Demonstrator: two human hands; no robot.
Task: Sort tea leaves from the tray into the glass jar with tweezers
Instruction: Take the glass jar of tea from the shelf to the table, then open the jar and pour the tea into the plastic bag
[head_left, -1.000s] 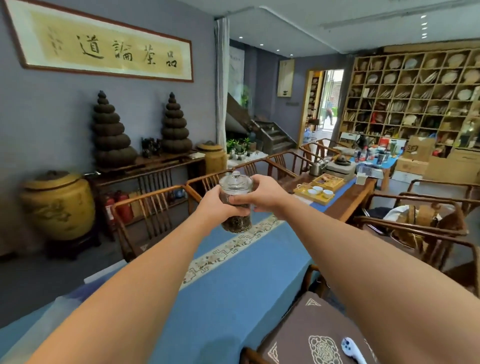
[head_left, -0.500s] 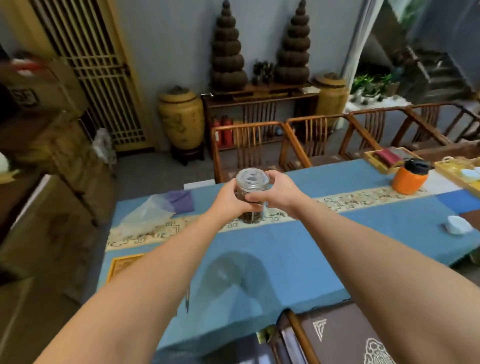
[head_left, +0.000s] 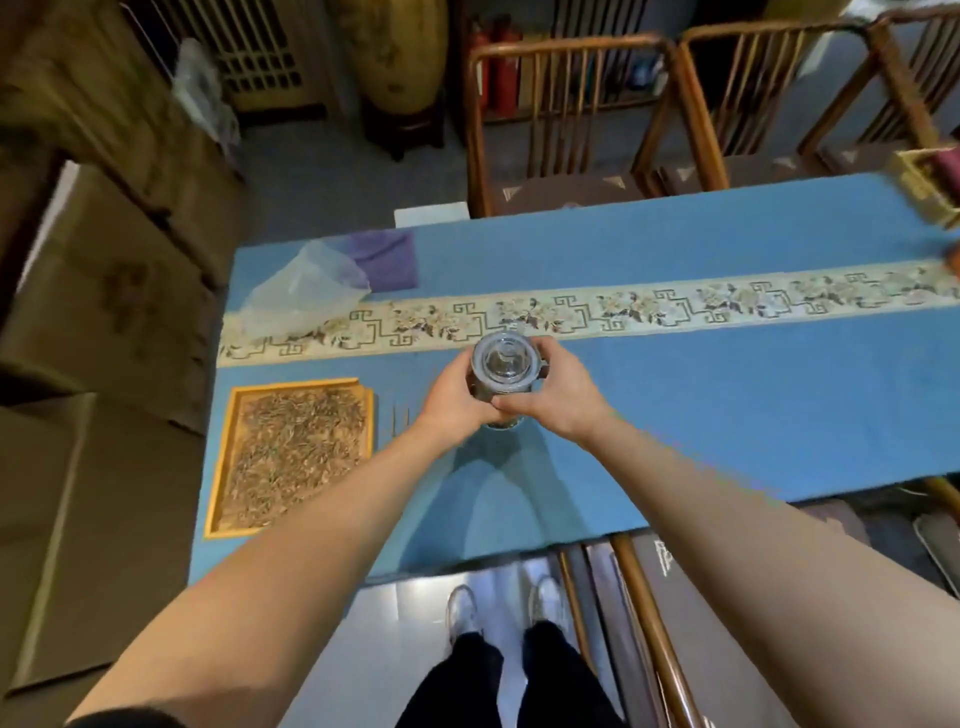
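While hands (head_left: 506, 397) grip lidded jar (head_left: 503, 366), tray (head_left: 221, 478) holds leaves (head_left: 296, 452).

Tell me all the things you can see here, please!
glass jar: one, clear, lid on, dark leaves inside, held over the table
tray: one, yellow wood, full of tea leaves, left on the table
tweezers: thin, metal, lying between tray and jar
table: one, blue cloth with a pale patterned strip
plastic bag: one, clear, far left corner
cloth: one, purple, beside the bag
chairs: at least two, brown wood, behind the table
left hand: gripping the jar
right hand: gripping the jar
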